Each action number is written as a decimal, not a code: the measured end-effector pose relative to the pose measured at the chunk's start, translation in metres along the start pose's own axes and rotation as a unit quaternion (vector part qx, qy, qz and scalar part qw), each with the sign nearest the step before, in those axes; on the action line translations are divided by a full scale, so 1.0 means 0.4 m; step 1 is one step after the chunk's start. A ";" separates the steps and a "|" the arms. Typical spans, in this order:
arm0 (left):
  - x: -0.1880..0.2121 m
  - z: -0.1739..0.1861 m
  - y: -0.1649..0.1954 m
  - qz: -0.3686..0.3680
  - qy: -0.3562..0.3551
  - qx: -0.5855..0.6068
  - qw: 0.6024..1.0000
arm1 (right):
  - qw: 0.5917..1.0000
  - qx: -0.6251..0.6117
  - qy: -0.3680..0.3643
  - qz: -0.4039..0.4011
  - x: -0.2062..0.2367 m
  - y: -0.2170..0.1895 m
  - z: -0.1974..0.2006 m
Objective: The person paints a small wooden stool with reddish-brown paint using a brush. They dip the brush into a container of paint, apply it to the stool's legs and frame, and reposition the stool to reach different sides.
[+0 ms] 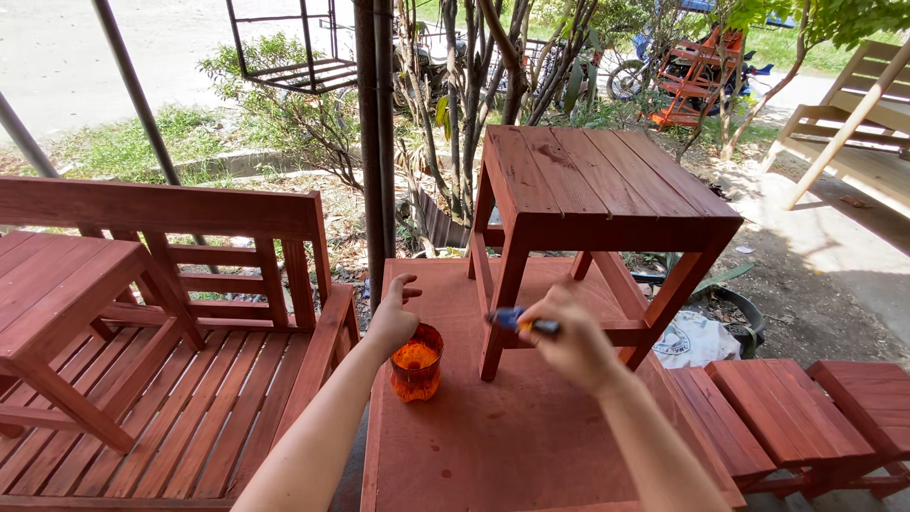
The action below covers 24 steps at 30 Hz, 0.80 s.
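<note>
My left hand hovers over the rim of a clear cup of orange-red stain, fingers spread, holding nothing. My right hand is closed on a paintbrush with a blue handle; its tip points left toward the near left leg of a small red-brown slatted wooden table. That table stands on a flat red-brown board, and the cup stands on the same board to the left of the leg.
A red-brown slatted bench with another small table on it lies to the left. Low stools sit at the right. A metal post, shrubs and unpainted wooden furniture stand behind.
</note>
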<state>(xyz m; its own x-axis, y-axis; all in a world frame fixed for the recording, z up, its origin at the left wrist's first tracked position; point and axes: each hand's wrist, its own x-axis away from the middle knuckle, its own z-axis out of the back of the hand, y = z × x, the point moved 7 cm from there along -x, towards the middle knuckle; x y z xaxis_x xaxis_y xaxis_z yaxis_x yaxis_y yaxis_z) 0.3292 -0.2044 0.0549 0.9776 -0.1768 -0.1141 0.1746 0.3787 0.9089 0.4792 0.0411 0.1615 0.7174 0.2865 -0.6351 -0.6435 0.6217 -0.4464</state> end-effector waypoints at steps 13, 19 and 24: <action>-0.010 -0.006 -0.048 0.003 0.009 -0.039 0.999 | 0.972 0.021 -0.136 -0.188 0.147 0.289 -0.345; -0.016 0.001 -0.094 0.051 -0.001 -0.023 0.998 | 0.976 0.031 -0.107 -0.188 0.151 0.325 -0.374; -0.003 0.017 -0.060 0.054 0.004 -0.004 0.999 | 0.978 0.042 -0.104 -0.174 0.148 0.301 -0.364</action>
<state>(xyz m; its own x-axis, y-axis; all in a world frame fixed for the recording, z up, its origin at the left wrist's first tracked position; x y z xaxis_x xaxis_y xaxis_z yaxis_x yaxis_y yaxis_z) 0.3231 -0.2195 0.0362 0.9917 -0.1274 -0.0190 0.0692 0.4031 0.9125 0.4055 0.0268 -0.0215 0.9336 0.1828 -0.3083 -0.3323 0.7636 -0.5536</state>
